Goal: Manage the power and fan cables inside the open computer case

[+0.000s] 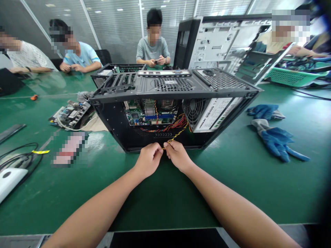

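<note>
An opened black computer case [170,91] lies in front of me, its open side facing me. Inside it a power supply [207,115] with a fan grille sits at the right, and a green motherboard [137,115] shows at the back left. A twisted yellow-and-black cable [178,135] runs from near the power supply to the case's lower front edge. There my left hand [149,157] and my right hand [178,155] pinch it close together, fingers closed. The cable's end is hidden by my fingers. Red and orange wires [168,126] hang behind it.
Blue work gloves [275,137] lie at right. Circuit boards [71,114], a pixelated flat object [69,148] and a white device [10,182] with black cable are at left. Another case [214,41] and a green basket [289,76] stand behind. Several people sit around the table.
</note>
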### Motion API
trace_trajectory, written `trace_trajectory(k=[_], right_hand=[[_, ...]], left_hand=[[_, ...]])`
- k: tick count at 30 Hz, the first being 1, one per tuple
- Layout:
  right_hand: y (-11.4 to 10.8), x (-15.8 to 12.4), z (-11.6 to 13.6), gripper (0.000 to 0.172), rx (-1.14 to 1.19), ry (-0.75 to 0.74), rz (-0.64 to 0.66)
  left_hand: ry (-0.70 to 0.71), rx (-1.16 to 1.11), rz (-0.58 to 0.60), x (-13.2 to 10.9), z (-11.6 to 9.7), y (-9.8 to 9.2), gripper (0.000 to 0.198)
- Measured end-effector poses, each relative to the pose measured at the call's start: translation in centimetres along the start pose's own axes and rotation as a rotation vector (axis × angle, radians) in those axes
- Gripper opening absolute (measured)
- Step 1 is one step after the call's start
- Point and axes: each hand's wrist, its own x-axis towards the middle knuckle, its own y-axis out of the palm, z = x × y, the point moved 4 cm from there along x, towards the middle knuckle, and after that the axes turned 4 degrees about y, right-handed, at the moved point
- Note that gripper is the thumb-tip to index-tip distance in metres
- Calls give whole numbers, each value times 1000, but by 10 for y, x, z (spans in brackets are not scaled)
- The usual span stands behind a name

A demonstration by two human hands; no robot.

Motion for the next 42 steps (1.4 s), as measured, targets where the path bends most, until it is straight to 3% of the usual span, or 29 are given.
trace_trajectory(k=[5,13,23,42], right_hand=[[0,-1,2,40,8,12,-2],[1,-1,-2,42,23,51,-48],[0,0,-2,43,20,33,-48],[1,0,1,39,-8,1,14]], left_hand=[[-13,-16,-13,0,2,0,15],[134,213,-62,-6,-2,1,13],[167,339,-51,-7,-2,2,14],[75,171,-39,-6,0,1,16]])
